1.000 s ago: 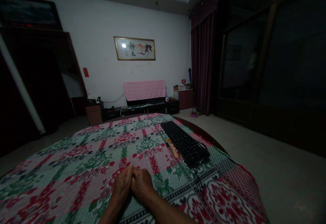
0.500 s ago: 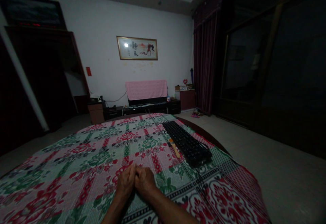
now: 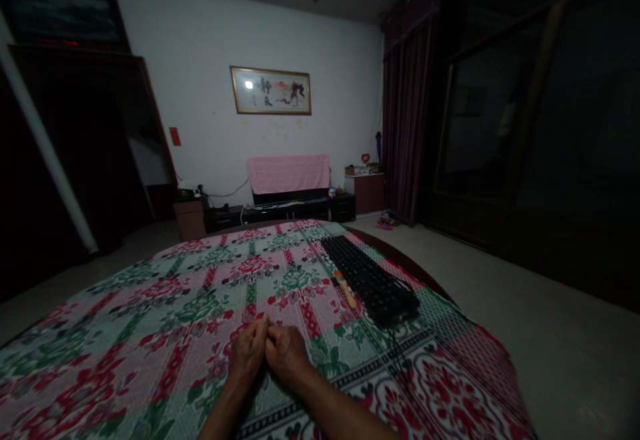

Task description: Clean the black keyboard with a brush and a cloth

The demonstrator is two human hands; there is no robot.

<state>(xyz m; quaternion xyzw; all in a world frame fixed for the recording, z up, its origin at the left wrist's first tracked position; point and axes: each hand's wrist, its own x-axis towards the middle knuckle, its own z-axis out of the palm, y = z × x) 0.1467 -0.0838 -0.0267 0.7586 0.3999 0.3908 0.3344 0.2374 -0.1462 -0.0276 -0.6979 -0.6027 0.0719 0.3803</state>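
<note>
While pressing hands (image 3: 247, 349) together at lower centre, expect stiffness and little weight from the black keyboard (image 3: 369, 277) right of centre, best gripped by both long edges

From my distant seat, I am seeing the left hand (image 3: 247, 348) and the right hand (image 3: 289, 355) meeting over a table (image 3: 395, 253).
Both are curling their fingers inward and touching at the knuckles, above a flowered tablecloth (image 3: 200, 307). To their right, a black keyboard (image 3: 367, 279) is lying at a slant, its cable (image 3: 399, 361) trailing toward me, and a small pale-handled tool (image 3: 347, 292) is lying just beside it. Beyond, a pink cloth (image 3: 289, 175) is draping above a low black cabinet (image 3: 342, 209), a framed picture (image 3: 271, 91) is hanging higher up, and a purple curtain (image 3: 407, 120) is hanging farther right.
</note>
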